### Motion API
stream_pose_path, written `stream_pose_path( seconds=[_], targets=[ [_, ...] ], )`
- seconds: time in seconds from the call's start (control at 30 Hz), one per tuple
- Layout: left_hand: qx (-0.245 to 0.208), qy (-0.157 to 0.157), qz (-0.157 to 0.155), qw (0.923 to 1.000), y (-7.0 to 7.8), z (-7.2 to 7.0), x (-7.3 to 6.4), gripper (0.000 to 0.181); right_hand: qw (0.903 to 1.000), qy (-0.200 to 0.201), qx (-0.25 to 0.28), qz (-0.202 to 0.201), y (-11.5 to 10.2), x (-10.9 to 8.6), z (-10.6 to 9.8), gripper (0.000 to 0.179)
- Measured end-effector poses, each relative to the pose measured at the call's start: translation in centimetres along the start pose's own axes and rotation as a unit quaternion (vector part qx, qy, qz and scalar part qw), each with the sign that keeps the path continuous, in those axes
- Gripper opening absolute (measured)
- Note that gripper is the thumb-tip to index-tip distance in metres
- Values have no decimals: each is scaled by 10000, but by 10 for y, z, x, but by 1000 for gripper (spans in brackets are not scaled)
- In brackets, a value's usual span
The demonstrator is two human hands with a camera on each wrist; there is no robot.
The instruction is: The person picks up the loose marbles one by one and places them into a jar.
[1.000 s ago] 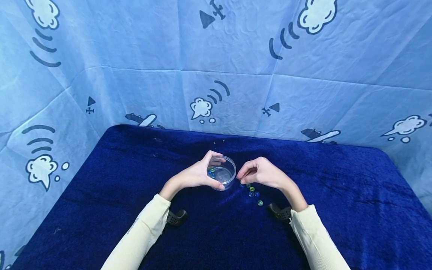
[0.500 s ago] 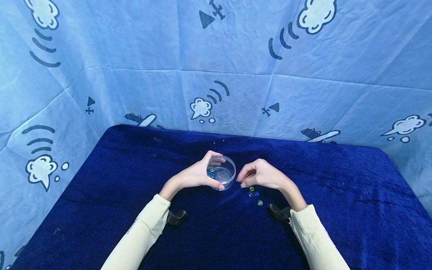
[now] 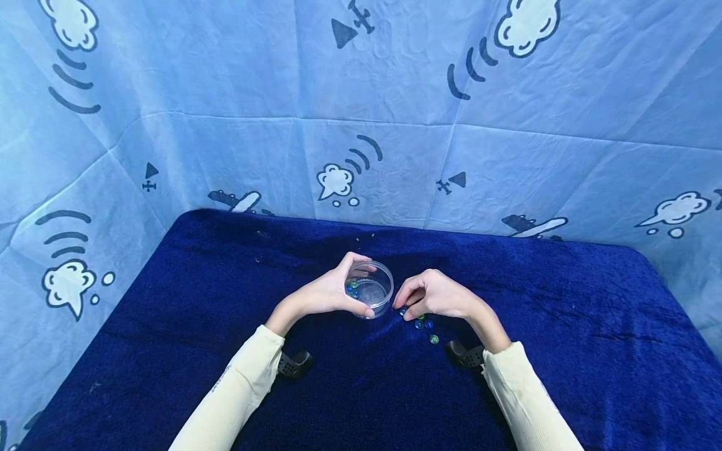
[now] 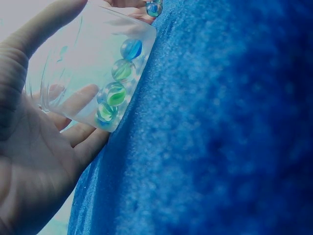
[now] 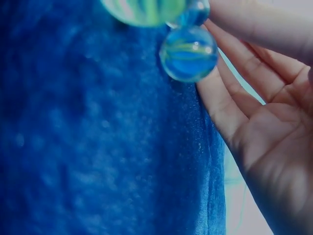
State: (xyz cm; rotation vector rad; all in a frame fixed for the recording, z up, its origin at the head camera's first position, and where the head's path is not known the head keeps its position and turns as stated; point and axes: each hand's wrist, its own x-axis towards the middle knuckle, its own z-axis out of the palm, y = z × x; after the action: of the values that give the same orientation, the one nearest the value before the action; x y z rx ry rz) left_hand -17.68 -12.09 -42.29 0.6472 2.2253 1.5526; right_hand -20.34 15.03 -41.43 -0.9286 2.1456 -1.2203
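My left hand (image 3: 333, 289) grips a clear round plastic tub (image 3: 381, 300) around its side, thumb in front, the tub tipped with its mouth facing up and toward me. Several blue and green glass marbles (image 4: 116, 93) lie inside against its wall. To the right, my right hand (image 3: 442, 296) reaches down to the cloth, thumb and fingertips apart around a blue marble (image 3: 403, 311). Close under that hand lie more loose marbles (image 3: 429, 325), one green marble (image 3: 434, 339) nearest me. In the right wrist view a blue-yellow marble (image 5: 189, 54) shows beside the fingers.
Dark blue plush cloth (image 3: 361, 388) covers the table. A light blue patterned curtain (image 3: 395, 169) hangs behind it. Black perforated straps (image 3: 296, 363) jut from the cuffs on both wrists. Small pale specks lie behind the tub.
My right hand has lowered slightly toward me, and its thumb and fingertips have spread around a marble. The left hand and tub have stayed nearly still.
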Motion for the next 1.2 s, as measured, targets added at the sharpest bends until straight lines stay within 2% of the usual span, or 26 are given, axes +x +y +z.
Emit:
stream_pose_path(
  seconds=[0.2, 0.33, 0.8, 1.2],
  targets=[
    [8, -16, 3, 10000, 1, 0, -1, 93, 9999, -33, -141, -93, -1, -1, 0, 15],
    [-4, -15, 8, 10000, 0, 0, 0, 92, 10000, 46, -70, 27, 0, -1, 2, 11],
    [14, -30, 35, 10000, 0, 0, 0, 92, 9962, 736, -461, 15, -5, -2, 0, 5],
    [84, -26, 12, 10000, -1, -1, 0, 94, 9864, 1527, -610, 4, -11, -4, -2, 6]
  ],
)
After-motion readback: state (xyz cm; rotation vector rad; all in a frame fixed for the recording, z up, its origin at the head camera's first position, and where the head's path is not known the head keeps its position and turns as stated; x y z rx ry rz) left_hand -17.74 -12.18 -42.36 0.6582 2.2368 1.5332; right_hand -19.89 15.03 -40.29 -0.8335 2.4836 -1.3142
